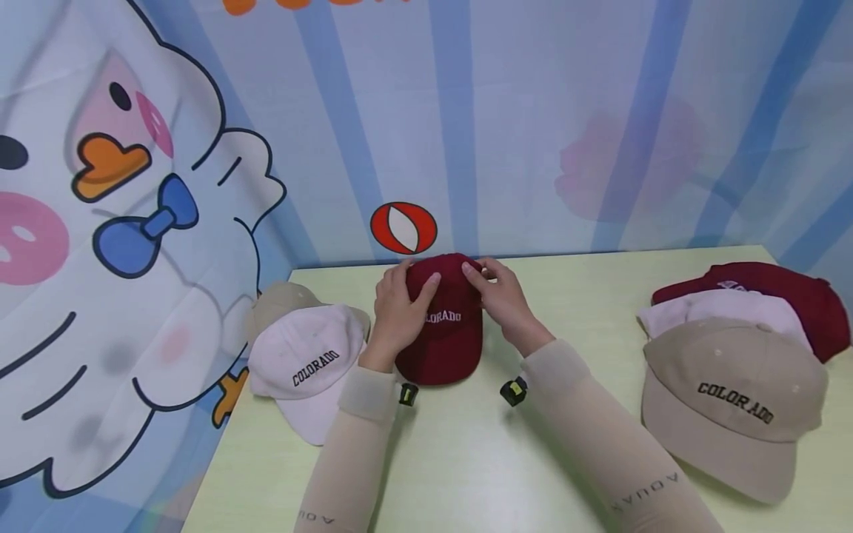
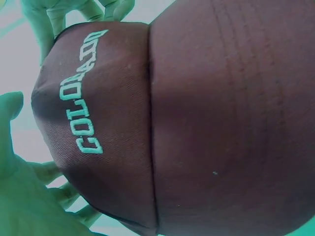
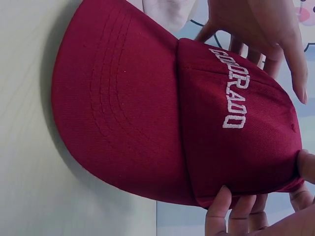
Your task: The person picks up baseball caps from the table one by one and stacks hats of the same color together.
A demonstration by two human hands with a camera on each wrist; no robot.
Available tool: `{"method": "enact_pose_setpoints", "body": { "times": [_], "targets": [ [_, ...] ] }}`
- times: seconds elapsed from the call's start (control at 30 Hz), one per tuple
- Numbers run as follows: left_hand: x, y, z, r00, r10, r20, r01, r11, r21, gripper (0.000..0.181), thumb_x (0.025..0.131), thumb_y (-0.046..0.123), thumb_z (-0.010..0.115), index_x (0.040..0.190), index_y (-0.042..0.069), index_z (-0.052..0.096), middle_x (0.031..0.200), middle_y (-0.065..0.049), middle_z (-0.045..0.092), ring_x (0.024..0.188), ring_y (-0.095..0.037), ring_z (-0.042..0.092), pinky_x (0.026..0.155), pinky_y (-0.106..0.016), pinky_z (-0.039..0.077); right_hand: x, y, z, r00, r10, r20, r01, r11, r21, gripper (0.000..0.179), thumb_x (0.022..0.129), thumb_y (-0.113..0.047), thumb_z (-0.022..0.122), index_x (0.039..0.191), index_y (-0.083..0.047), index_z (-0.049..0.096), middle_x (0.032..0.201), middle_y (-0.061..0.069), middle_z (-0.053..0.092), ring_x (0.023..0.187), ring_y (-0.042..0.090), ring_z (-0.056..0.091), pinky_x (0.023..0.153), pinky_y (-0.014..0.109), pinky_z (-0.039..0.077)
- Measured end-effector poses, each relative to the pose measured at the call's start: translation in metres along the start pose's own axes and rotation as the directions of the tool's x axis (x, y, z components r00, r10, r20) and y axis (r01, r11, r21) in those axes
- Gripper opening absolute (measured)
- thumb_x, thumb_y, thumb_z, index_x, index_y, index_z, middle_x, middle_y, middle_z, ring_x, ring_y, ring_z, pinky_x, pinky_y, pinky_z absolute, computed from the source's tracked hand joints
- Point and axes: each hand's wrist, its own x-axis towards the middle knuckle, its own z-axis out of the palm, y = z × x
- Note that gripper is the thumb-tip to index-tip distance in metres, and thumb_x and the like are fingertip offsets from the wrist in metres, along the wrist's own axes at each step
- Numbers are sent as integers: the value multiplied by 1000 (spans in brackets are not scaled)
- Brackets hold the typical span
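A dark red baseball cap (image 1: 443, 344) with COLORADO in white letters is between my two hands at the middle of the table, brim towards me. My left hand (image 1: 398, 311) holds the cap's left side, its fingers partly hidden behind the crown. The left thumb (image 3: 298, 73) stands near the top of the crown. On the other side my right hand (image 1: 508, 300) grips the crown, thumb on top and fingers (image 3: 219, 211) along the edge. In the left wrist view the cap (image 2: 221, 123) covers most of the picture.
To the left on the table (image 1: 453, 459), a white COLORADO cap (image 1: 306, 355) overlaps a beige cap (image 1: 283, 307). At the right lie a beige COLORADO cap (image 1: 733, 385), a white cap (image 1: 740, 307) and a dark red cap (image 1: 800, 296), overlapping. A printed cloth (image 1: 533, 133) hangs behind.
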Motion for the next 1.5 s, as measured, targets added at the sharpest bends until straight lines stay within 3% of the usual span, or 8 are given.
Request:
{"method": "enact_pose_setpoints", "body": {
  "times": [0.2,0.47,0.63,0.97,1.23,1.5],
  "targets": [
    [3,-8,9,998,-41,36,42,999,-34,81,100,58,57,163,15,27,162,-11,32,149,-32,28,115,-60,41,9,1,0,999,31,12,-31,999,9,34,107,-46,54,115,-14,61,110,6,54,94,19,58,79,30,54],
    [7,-21,24,998,-57,27,58,997,-47,92,98,56,63,167,18,14,166,-12,25,152,-34,24,118,-60,37,26,3,3,996,82,23,-83,996,39,29,107,-44,54,108,-15,58,107,6,60,91,18,61,78,30,55],
    [10,-27,31,997,-71,14,71,995,-68,94,98,54,64,167,18,12,167,-12,24,152,-35,24,118,-62,36,34,4,4,995,100,28,-101,994,39,33,107,-44,54,116,-13,60,106,6,59,88,17,58,78,33,55],
    [13,-32,39,995,-100,9,100,990,-99,87,102,42,64,167,14,12,166,-14,21,151,-37,22,119,-61,35,45,8,6,989,147,13,-147,989,24,34,109,-42,49,127,-14,58,114,9,58,98,20,59,84,36,55],
    [18,-33,41,990,-141,-2,140,985,-97,82,103,38,62,165,12,17,165,-17,20,151,-40,22,119,-65,30,47,11,6,986,162,23,-163,986,23,40,112,-35,45,147,-17,51,134,16,56,117,28,60,103,48,54],
    [22,-36,44,985,-172,-8,171,982,-79,81,104,38,61,165,11,16,166,-17,18,153,-41,20,117,-69,29,49,16,8,983,178,53,-180,983,36,48,113,-30,41,160,-26,38,152,15,51,134,31,55,111,50,49]
  ]
}}
